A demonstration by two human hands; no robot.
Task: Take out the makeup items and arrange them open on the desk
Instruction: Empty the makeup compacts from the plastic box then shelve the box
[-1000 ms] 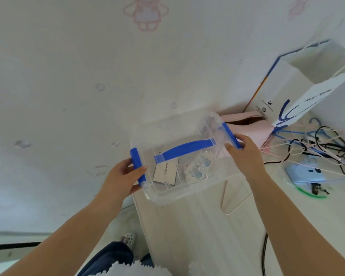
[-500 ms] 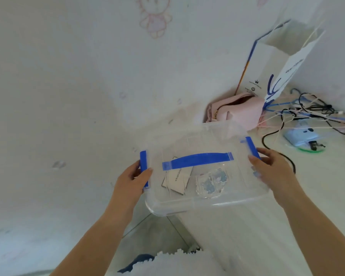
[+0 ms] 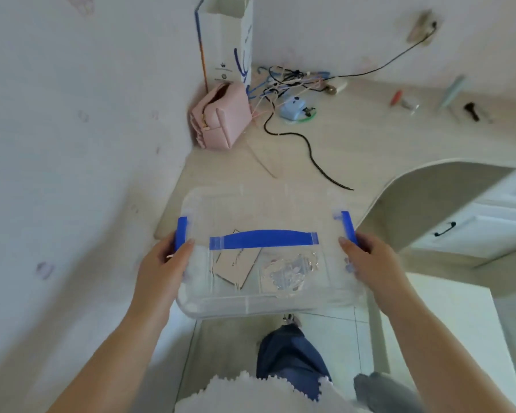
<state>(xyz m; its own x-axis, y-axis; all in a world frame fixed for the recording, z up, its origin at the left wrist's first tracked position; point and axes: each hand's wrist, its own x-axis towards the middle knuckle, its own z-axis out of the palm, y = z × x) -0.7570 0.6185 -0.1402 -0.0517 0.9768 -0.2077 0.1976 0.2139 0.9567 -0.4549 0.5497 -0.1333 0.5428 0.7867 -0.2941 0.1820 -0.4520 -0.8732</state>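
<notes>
Spanning the tabletop (image 3: 370,150) edge, the clear lidded box (image 3: 265,210) hangs partly over the floor, gripped at its blue end latches by left hand (image 3: 161,269) and right hand (image 3: 370,263). Likely light, stiff, slick plastic; loose contents (image 3: 286,271) could slide.

Box (image 3: 268,263) at desk (image 3: 355,150) edge; bag (image 3: 221,120) behind it.

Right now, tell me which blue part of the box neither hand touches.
The long blue handle across the lid's middle; the left hand and right hand grip the blue end clips.
</notes>
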